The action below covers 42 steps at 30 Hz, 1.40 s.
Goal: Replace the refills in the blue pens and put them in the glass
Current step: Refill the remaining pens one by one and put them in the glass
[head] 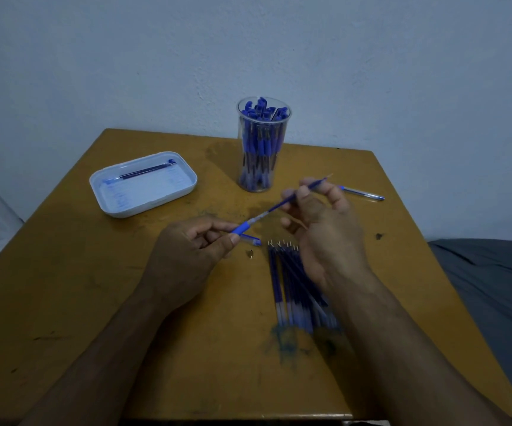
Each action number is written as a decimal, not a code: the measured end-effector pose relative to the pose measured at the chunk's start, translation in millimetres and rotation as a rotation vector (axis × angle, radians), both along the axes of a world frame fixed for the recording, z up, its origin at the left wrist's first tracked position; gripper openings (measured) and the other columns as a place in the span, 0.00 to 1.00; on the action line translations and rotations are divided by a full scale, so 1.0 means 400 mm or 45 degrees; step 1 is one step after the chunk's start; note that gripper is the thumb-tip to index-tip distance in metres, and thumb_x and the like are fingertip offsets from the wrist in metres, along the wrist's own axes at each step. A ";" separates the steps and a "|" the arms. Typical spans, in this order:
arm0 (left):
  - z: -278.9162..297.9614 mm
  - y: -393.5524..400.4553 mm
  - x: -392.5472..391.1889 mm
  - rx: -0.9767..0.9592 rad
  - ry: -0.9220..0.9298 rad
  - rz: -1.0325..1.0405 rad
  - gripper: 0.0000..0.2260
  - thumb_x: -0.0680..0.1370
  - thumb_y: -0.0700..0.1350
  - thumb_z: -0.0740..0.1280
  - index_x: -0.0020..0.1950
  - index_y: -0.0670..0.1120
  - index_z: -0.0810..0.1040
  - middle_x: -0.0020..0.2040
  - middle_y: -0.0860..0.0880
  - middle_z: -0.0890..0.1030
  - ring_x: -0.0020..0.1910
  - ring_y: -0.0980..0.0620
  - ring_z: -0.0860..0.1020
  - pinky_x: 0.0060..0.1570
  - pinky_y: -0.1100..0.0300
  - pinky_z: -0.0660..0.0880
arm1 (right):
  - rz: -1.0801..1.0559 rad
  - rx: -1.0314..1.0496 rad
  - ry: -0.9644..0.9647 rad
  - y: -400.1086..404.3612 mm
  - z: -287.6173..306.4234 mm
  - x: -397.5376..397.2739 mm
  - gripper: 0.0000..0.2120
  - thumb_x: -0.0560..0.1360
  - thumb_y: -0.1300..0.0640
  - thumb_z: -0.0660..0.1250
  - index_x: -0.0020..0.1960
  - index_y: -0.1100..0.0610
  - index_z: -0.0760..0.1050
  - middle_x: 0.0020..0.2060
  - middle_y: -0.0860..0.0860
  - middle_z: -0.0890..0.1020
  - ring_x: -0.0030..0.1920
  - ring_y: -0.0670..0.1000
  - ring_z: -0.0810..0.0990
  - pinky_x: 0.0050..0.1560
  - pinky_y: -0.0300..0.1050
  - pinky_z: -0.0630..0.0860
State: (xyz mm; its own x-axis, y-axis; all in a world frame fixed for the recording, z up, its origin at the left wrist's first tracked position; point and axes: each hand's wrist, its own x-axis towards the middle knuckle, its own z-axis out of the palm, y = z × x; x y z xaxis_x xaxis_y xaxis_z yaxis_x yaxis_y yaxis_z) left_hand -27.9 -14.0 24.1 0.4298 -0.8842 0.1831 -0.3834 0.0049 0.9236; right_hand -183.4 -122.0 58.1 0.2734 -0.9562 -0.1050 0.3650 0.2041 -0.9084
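Above table [95, 287]: left hand [191, 250] pinches pen [248, 224]; right hand [322, 222] grips refill [297, 193].

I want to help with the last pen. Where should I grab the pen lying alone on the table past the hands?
Pinch the lone pen around its clear middle barrel, coming straight down from above. It lies flat on the table, with bare wood on both sides, so fingers can close across it. Its thin ends look easier to fumble.

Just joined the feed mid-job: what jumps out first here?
Both hands, left and right, hold one blue pen slanted above the middle of the table. Behind it stands a glass packed with pens; loose refills lie under the right wrist, and a white tray sits far left.
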 end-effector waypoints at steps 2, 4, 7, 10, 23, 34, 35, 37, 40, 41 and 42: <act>-0.001 -0.001 0.004 0.004 -0.002 0.022 0.06 0.77 0.42 0.72 0.53 0.50 0.84 0.36 0.50 0.84 0.28 0.63 0.77 0.30 0.72 0.72 | -0.099 0.022 -0.019 -0.026 0.013 -0.025 0.08 0.83 0.60 0.64 0.60 0.56 0.77 0.40 0.53 0.84 0.39 0.49 0.82 0.37 0.44 0.79; -0.002 -0.004 0.005 0.007 -0.012 0.038 0.06 0.78 0.42 0.72 0.52 0.51 0.84 0.37 0.49 0.83 0.28 0.63 0.77 0.30 0.72 0.71 | -0.114 -0.003 0.092 -0.045 0.017 -0.051 0.09 0.83 0.60 0.64 0.62 0.56 0.78 0.38 0.53 0.82 0.37 0.49 0.80 0.35 0.43 0.78; -0.007 -0.006 0.004 0.016 -0.046 0.037 0.06 0.78 0.42 0.72 0.52 0.52 0.83 0.36 0.51 0.83 0.28 0.62 0.77 0.30 0.72 0.71 | 0.019 -0.195 0.528 -0.054 0.012 -0.078 0.06 0.81 0.60 0.68 0.54 0.58 0.83 0.35 0.52 0.82 0.35 0.49 0.79 0.34 0.42 0.77; -0.014 -0.008 0.007 0.038 -0.035 0.045 0.06 0.78 0.44 0.72 0.52 0.54 0.84 0.36 0.50 0.83 0.29 0.60 0.77 0.29 0.70 0.72 | 0.079 -0.442 0.963 -0.043 0.006 -0.093 0.05 0.77 0.56 0.74 0.43 0.53 0.84 0.32 0.49 0.84 0.32 0.47 0.80 0.35 0.47 0.80; -0.025 -0.012 0.007 0.052 -0.112 0.025 0.06 0.78 0.46 0.72 0.53 0.54 0.84 0.37 0.50 0.84 0.29 0.59 0.76 0.28 0.66 0.73 | 0.311 -0.785 1.712 0.024 -0.007 -0.143 0.09 0.81 0.56 0.68 0.57 0.54 0.85 0.50 0.48 0.86 0.35 0.39 0.75 0.33 0.27 0.70; -0.033 -0.016 0.011 0.054 -0.128 0.002 0.06 0.78 0.47 0.71 0.54 0.55 0.83 0.38 0.50 0.84 0.30 0.57 0.77 0.30 0.62 0.75 | 0.354 -0.855 1.756 0.031 -0.024 -0.138 0.11 0.82 0.53 0.66 0.58 0.54 0.85 0.52 0.48 0.85 0.32 0.39 0.72 0.30 0.24 0.67; -0.033 -0.015 0.011 0.053 -0.133 0.000 0.06 0.78 0.47 0.71 0.54 0.55 0.83 0.38 0.50 0.84 0.30 0.56 0.77 0.30 0.60 0.75 | 0.355 -0.854 1.761 0.032 -0.025 -0.138 0.11 0.82 0.53 0.66 0.57 0.55 0.85 0.52 0.48 0.86 0.33 0.40 0.73 0.30 0.24 0.67; -0.033 -0.015 0.010 0.048 -0.124 -0.003 0.06 0.78 0.48 0.71 0.53 0.56 0.83 0.38 0.50 0.84 0.29 0.55 0.77 0.30 0.57 0.75 | 0.354 -0.850 1.768 0.033 -0.025 -0.137 0.11 0.82 0.53 0.66 0.55 0.55 0.86 0.50 0.48 0.86 0.34 0.42 0.76 0.29 0.25 0.68; -0.034 -0.016 0.010 0.039 -0.103 -0.008 0.05 0.78 0.47 0.71 0.53 0.55 0.84 0.38 0.49 0.84 0.29 0.55 0.76 0.29 0.58 0.74 | 0.352 -0.844 1.762 0.034 -0.024 -0.136 0.11 0.82 0.53 0.66 0.56 0.55 0.86 0.50 0.48 0.86 0.32 0.40 0.72 0.29 0.23 0.67; -0.034 -0.016 0.010 0.038 -0.100 -0.011 0.05 0.78 0.47 0.71 0.53 0.54 0.84 0.38 0.49 0.84 0.29 0.54 0.76 0.29 0.58 0.74 | 0.353 -0.845 1.755 0.034 -0.024 -0.136 0.11 0.83 0.53 0.66 0.57 0.55 0.85 0.51 0.48 0.86 0.33 0.40 0.72 0.29 0.23 0.66; -0.034 -0.016 0.010 0.039 -0.098 -0.012 0.05 0.78 0.47 0.71 0.53 0.54 0.84 0.38 0.49 0.84 0.29 0.54 0.76 0.29 0.58 0.74 | 0.354 -0.846 1.752 0.033 -0.025 -0.135 0.11 0.83 0.53 0.66 0.57 0.55 0.85 0.52 0.48 0.86 0.34 0.41 0.73 0.30 0.23 0.66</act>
State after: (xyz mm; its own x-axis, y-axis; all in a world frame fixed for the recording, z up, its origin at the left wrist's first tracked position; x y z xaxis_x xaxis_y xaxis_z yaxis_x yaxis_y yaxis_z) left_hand -23.7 -20.6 10.3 0.4073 -0.8938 0.1879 -0.4536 -0.0194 0.8910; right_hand -237.4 -108.6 48.2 0.4962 -0.8681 -0.0078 -0.7767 -0.4399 -0.4508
